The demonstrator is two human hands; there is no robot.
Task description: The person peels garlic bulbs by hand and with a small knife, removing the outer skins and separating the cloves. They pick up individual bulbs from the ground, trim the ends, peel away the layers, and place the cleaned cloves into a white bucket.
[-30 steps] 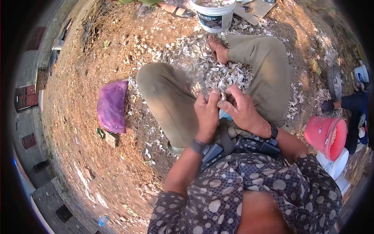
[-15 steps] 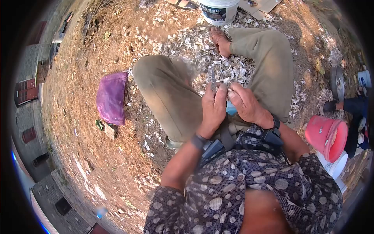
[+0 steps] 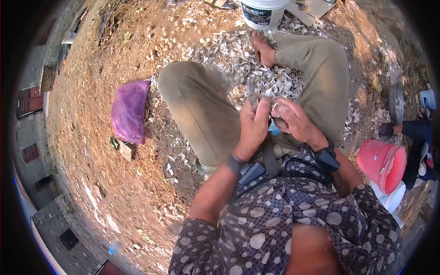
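Note:
My left hand (image 3: pixel 255 123) is closed around a small knife (image 3: pixel 250 86), its narrow blade pointing up and away from me. Close beside it, my right hand (image 3: pixel 297 121) pinches a small whitish piece (image 3: pixel 275 110) that looks like a garlic clove; the fingers hide most of it. Both hands are above my lap, thumbs near each other. Below and beyond them, white papery flakes (image 3: pixel 286 81), like garlic skins, cover the ground between my bent legs. Something light blue (image 3: pixel 274 128) shows partly beneath the hands.
A white bucket (image 3: pixel 263 18) stands beyond my bare foot. To the left lies a purple mesh sack (image 3: pixel 130 112). At right are a pink bucket (image 3: pixel 378 162), a metal basin (image 3: pixel 395 103) and another person's dark-clothed leg (image 3: pixel 415 130). Small round bulbs (image 3: pixel 158 48) lie scattered ahead.
My right hand has turned slightly and drawn a little away from my left, its fingers more curled around the whitish piece. The knife stays in my left hand. The view has shifted slightly.

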